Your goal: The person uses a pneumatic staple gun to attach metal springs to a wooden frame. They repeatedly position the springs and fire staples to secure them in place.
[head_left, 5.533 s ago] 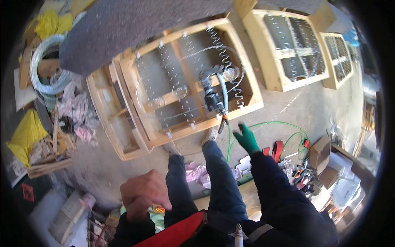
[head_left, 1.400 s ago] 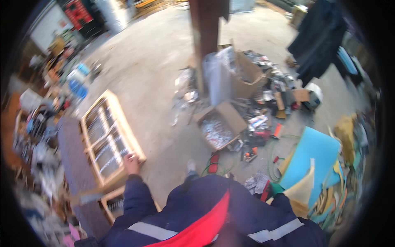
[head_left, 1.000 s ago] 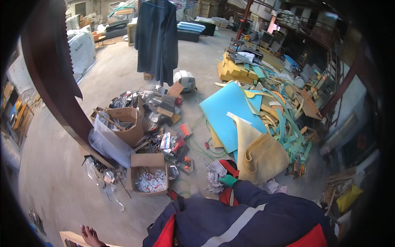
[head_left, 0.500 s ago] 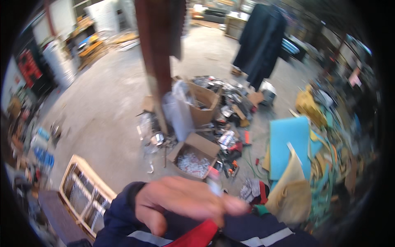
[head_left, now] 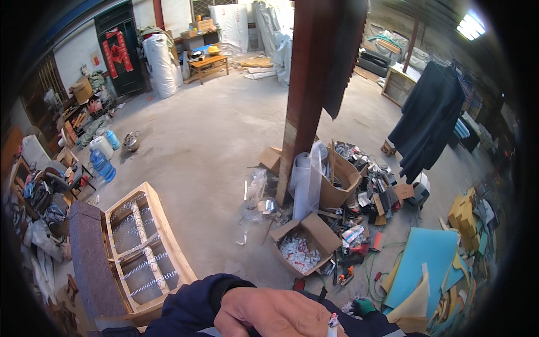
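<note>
At the lower edge, my bare left hand point(head_left: 269, 312) reaches in from a dark blue sleeve, with its back upward. Its fingers are closed around a cigarette point(head_left: 333, 324), white with a reddish, ashy tip, near the knuckles. The thumb is partly cut off by the frame. To the right, a green and grey work glove point(head_left: 364, 306) shows beside a dark sleeve with a pale stripe. It seems to be on my right hand, but most of it is hidden, and what its fingers do cannot be made out.
At lower left lies a wooden frame with metal springs point(head_left: 149, 247). An open cardboard box point(head_left: 331, 238) with small white pieces stands by a scrap heap point(head_left: 376, 185) and a rusty post point(head_left: 303, 84). Blue foam sheet point(head_left: 424, 264) lies at right, below a hanging dark jacket point(head_left: 429, 112).
The view has swung left and sharpened, so the room's contents sit farther right. My left hand with the cigarette has dropped toward the lower edge, and the glove shows less.
</note>
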Action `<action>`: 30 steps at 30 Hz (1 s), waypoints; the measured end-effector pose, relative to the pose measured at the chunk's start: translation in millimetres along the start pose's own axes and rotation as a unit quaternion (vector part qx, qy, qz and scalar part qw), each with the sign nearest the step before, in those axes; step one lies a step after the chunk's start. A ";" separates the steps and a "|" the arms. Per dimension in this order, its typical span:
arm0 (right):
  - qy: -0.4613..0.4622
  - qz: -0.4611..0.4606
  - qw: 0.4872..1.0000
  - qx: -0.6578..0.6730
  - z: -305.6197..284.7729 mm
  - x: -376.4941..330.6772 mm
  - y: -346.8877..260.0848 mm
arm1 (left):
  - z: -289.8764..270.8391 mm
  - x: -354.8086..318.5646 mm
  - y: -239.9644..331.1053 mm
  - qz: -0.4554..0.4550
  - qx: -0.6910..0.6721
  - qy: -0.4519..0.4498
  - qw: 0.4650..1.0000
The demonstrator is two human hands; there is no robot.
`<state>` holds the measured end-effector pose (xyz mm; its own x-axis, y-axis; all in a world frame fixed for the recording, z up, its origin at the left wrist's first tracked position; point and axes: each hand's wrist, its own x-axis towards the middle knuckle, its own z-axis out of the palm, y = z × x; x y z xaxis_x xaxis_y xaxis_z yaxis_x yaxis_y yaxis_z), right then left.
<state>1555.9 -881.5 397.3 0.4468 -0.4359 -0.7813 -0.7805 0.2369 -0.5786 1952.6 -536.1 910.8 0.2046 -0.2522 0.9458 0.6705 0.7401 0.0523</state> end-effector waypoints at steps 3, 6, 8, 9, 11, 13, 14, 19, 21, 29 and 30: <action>0.016 0.065 0.993 0.097 0.5 14.9 -7.9 | 5.2 -0.9 9.4 -0.006 -0.004 -0.002 1.000; 0.000 -0.078 0.993 -0.083 -2.8 18.5 -20.3 | 0.5 -4.2 15.5 0.009 0.043 -0.028 0.999; -0.031 -0.407 0.761 -0.504 -4.2 15.3 -28.3 | -5.3 -6.4 18.7 0.028 0.081 -0.047 0.995; -0.035 -0.414 0.761 -0.498 -1.7 12.0 -29.8 | -7.6 -7.1 20.3 0.032 0.096 -0.055 0.993; -0.058 -0.293 0.883 -0.362 1.6 7.0 -33.9 | -9.3 -8.1 24.6 0.023 0.108 -0.055 0.992; -0.062 -0.207 0.939 -0.268 5.6 3.3 -35.7 | -8.3 -8.3 27.0 0.029 0.118 -0.045 0.992; -0.064 -0.186 0.949 -0.244 7.4 1.5 -35.8 | -7.0 -8.3 28.4 0.026 0.109 -0.033 0.993; -0.069 -0.128 0.971 -0.188 11.7 -1.8 -37.6 | -9.4 -8.0 28.9 0.022 0.072 -0.003 0.997; -0.072 -0.112 0.977 -0.168 12.6 -2.3 -39.7 | -14.5 -8.3 29.5 0.033 0.083 -0.015 0.996; -0.089 -0.064 0.989 -0.094 17.1 0.6 -43.3 | -22.7 -9.6 48.2 -0.010 0.118 -0.013 0.993; -0.092 -0.059 0.991 -0.083 16.9 1.3 -42.5 | -23.0 -9.6 50.5 -0.012 0.120 -0.015 0.993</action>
<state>1597.0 -877.5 416.9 0.5998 -0.2830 -0.7484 -0.7722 0.0403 -0.6341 2000.8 -510.6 897.0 0.1667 -0.2552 0.9524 0.4857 0.8619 0.1459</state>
